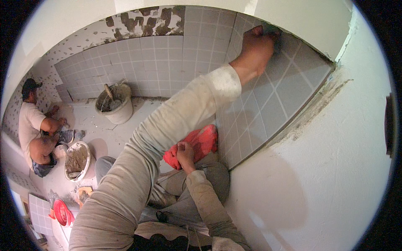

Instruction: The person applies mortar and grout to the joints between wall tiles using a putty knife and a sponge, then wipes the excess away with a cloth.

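Note:
My left hand [256, 48] is raised at the end of a long beige sleeve, against the top of the grey tiled wall [268, 100] at the right. Its fingers are closed around something dark, too shadowed to name. Low in the middle, my right hand [186, 155] is held with curled fingers in front of a crumpled red bag or cloth [203, 141]. Whether those fingers grip the red material or something small, I cannot make out. My bent legs in grey trousers [215, 178] are just beneath that hand.
A bucket of mortar [125, 109] with a wooden-handled tool stands by the back tiles [161, 67]. To the left, a co-worker [35, 125] sits low beside a white mortar tub [86, 167]. A red bowl [63, 212] and a loose tile [40, 213] are nearer. White wall [335, 180] rises at right.

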Demonstrator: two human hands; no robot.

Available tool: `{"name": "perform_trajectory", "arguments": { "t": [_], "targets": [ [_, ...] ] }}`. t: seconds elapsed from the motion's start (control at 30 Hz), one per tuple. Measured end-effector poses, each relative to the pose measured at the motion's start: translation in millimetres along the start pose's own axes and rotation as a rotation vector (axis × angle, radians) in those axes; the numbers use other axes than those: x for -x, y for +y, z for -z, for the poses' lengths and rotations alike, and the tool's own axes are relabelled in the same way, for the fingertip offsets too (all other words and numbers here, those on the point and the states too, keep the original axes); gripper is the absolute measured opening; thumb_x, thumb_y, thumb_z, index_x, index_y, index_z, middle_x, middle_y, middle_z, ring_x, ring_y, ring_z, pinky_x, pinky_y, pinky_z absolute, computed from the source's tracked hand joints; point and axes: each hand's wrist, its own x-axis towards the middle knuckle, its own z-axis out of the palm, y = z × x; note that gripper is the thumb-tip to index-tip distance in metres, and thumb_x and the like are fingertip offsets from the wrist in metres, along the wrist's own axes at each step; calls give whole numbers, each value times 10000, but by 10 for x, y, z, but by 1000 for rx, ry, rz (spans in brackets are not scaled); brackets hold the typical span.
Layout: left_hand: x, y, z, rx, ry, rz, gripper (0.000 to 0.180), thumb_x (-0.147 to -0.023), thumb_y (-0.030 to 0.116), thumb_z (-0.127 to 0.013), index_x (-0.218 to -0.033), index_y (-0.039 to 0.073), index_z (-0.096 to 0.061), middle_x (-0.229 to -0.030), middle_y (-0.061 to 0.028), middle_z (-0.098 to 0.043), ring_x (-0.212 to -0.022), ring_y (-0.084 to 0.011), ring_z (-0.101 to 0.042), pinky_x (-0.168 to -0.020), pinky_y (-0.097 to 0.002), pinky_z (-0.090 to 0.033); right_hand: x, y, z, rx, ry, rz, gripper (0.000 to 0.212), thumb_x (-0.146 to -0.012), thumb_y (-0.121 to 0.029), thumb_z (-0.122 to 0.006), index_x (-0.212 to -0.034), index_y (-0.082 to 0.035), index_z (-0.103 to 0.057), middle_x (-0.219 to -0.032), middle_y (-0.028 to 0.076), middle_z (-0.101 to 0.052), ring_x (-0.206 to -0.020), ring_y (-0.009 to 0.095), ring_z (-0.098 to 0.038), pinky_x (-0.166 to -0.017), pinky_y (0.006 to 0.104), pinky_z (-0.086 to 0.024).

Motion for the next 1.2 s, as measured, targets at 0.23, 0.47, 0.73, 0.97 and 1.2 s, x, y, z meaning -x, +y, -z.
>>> {"name": "perform_trajectory", "arguments": {
  "t": [0.23,0.47,0.73,0.97,1.2],
  "targets": [
    [164,15,-118,-53,34,-34,117,-891,34,-584,-966,-2,-666,-908,-37,-669,-795,-131,-542,-739,-269,-435,38,-125,70,22,-26,-9,219,-897,-180,-579,-995,4,-645,-912,224,-681,-908,402,-655,-794,456,-504],
    [290,-38,-188,-139,62,-130,183,-882,58,-589,-1030,-26,-655,-978,-91,-694,-860,-147,-575,-799,-287,-457,-28,227,-116,-43,-5,31,241,-931,-223,-598,-1022,-4,-639,-922,211,-688,-883,357,-664,-785,420,-509],
    [497,78,-128,-210,-77,-147,264,-883,106,-661,-1127,12,-620,-1024,-46,-681,-845,-143,-601,-737,-287,-493,-284,642,-419,-171,29,250,210,-927,-189,-604,-1026,-6,-634,-926,166,-683,-864,287,-654,-766,389,-513],
    [1476,271,970,136,84,312,308,-945,203,-640,-1206,87,-525,-1146,-55,-621,-972,-166,-624,-813,-336,-515,-83,342,-10,-772,-152,-138,178,-928,-170,-605,-1015,-19,-636,-914,109,-679,-833,225,-640,-738,356,-516],
    [3003,1323,2320,-30,477,296,292,-984,206,-570,-1252,107,-507,-1170,-72,-617,-993,-217,-631,-866,-402,-522,65,-1,221,-513,-164,-421,186,-964,-109,-551,-1080,10,-636,-991,67,-657,-865,143,-618,-771,279,-491]
  ]
}}
